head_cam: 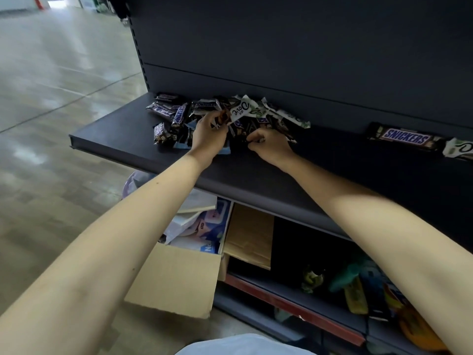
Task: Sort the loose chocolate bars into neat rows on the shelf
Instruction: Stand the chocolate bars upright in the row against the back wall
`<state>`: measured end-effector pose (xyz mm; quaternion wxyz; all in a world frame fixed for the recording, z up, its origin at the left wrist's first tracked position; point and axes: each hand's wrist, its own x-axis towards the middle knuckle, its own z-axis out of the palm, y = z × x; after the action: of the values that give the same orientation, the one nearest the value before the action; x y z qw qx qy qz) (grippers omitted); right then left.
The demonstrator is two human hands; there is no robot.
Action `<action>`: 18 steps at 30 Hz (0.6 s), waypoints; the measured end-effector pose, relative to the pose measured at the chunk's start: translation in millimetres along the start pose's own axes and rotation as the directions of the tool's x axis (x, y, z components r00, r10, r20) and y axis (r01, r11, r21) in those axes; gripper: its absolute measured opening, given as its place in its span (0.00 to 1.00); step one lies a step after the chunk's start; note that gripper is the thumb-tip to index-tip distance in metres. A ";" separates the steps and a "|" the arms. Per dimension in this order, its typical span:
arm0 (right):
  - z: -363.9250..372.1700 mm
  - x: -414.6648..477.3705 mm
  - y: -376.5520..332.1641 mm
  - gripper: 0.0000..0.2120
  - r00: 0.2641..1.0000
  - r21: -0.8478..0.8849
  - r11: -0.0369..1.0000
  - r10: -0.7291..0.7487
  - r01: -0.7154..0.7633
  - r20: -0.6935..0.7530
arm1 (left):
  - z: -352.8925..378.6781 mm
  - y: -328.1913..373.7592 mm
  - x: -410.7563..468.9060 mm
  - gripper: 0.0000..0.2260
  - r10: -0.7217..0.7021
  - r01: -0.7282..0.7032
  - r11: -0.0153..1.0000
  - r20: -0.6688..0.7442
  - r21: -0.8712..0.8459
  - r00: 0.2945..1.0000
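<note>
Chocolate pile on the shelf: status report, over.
Left hand pinches a brown bar at the pile. Right hand curled in the pile, grip unclear. One Snickers and one white bar laid out right. Nothing blocking.

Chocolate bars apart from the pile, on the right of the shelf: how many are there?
2. A Snickers bar lies near the back of the shelf; a white bar lies at its right end, cut off by the picture's edge. More may lie beyond that edge.
</note>
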<state>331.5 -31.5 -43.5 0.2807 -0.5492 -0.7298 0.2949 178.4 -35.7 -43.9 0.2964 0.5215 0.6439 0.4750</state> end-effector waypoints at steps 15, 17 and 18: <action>-16.9 -15.8 6.3 0.09 0.995 0.141 0.985 0.099 -0.097 -0.003 | 11.3 16.5 22.6 0.13 -0.339 0.290 0.857 -0.041 -0.426 0.940; -16.8 -15.0 5.5 0.08 0.994 0.166 0.980 0.111 -0.110 -0.001 | 14.0 17.9 13.6 0.12 -0.364 0.350 0.824 0.058 -0.446 0.930; -16.1 -14.4 4.6 0.08 0.992 0.198 0.972 0.130 -0.128 0.003 | 15.9 18.4 8.4 0.12 -0.361 0.367 0.803 0.106 -0.471 0.926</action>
<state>349.7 -42.5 -37.4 0.3179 -0.5664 -0.6584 0.3805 197.2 -22.8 -31.9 0.5057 0.3005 0.5913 0.5516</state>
